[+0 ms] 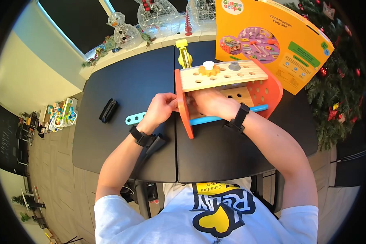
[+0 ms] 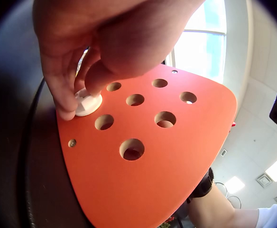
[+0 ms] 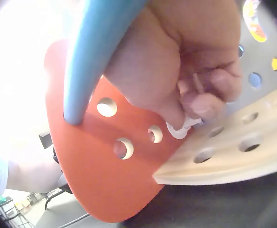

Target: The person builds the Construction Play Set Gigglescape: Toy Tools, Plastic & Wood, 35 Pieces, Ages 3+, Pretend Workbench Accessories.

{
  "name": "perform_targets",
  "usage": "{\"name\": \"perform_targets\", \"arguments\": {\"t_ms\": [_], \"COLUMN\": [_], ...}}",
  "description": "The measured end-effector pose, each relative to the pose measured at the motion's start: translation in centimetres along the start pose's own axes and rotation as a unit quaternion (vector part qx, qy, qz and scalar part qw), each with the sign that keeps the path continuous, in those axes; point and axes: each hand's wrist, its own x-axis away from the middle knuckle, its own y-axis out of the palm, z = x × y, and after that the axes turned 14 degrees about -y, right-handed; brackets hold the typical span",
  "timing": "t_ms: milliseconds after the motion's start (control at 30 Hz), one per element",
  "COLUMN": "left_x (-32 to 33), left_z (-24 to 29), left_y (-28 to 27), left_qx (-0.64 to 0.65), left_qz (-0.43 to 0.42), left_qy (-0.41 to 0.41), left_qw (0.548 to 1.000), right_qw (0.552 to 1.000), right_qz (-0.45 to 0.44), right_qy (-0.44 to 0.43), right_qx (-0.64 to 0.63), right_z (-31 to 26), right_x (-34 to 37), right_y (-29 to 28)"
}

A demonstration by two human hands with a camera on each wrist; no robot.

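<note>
A toy wooden workbench (image 1: 190, 84) with orange-red side panels stands on the dark table. My left hand (image 1: 160, 109) is at the outer face of the left panel (image 2: 152, 156). In the left wrist view its thumb and fingers pinch a white toy bolt (image 2: 88, 104) whose head sits against a hole. My right hand (image 1: 214, 104) reaches inside the bench, above the blue rod (image 3: 84, 61). There, its curled thumb and fingers pinch a white plastic piece (image 3: 179, 129) at the panel's inner face, partly hidden by the fingertips.
A light-blue strip with holes (image 1: 135, 118) and a black case (image 1: 109, 110) lie to the left. An orange gear (image 1: 209, 71) and a grey nut (image 1: 234, 66) sit on the bench top. Behind stand a yellow toy tool (image 1: 184, 55) and the orange box (image 1: 288, 28).
</note>
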Motion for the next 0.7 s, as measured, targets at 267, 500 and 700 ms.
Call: {"name": "perform_targets", "arguments": {"t_ms": [267, 500, 700], "left_x": [0.4, 0.1, 0.2], "left_z": [0.3, -0.2, -0.3], "left_y": [0.3, 0.3, 0.5], "left_qx": [0.002, -0.001, -0.004], "left_qz": [0.01, 0.008, 0.025], "left_qy": [0.008, 0.002, -0.021], "left_qw": [1.0, 1.0, 0.999], "right_qw": [0.994, 0.995, 0.983], "right_qz": [-0.063, 0.012, 0.061], "right_qy": [-0.01, -0.043, -0.119], "right_qx": [0.088, 0.093, 0.125], "right_z": [0.1, 0.1, -3.0], "right_x": [-0.1, 0.7, 7.0], "right_y": [0.0, -0.1, -3.1]}}
